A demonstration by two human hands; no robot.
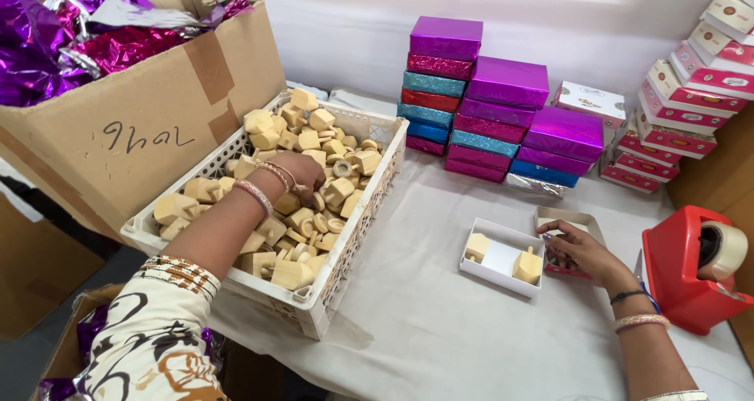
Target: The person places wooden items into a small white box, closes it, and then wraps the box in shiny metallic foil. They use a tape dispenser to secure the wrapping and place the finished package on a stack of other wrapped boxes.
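My left hand (pixel 300 175) reaches into a white plastic crate (pixel 353 236) filled with several pale wooden blocks and rings (pixel 302 212); its fingers are curled down among the pieces, and whether they grip one is hidden. My right hand (pixel 577 248) rests on the cloth beside a small open white box (pixel 500 260), fingers touching the box's right edge. Two wooden pieces (pixel 528 266) lie inside that box. Behind the hand sits the box's lid (pixel 567 216).
A cardboard carton (pixel 149 126) of purple and pink foil stands at left. Stacks of foil-wrapped boxes (pixel 491 110) line the back, printed white-and-pink boxes (pixel 675 110) pile at right. A red tape dispenser (pixel 691 267) sits near my right wrist.
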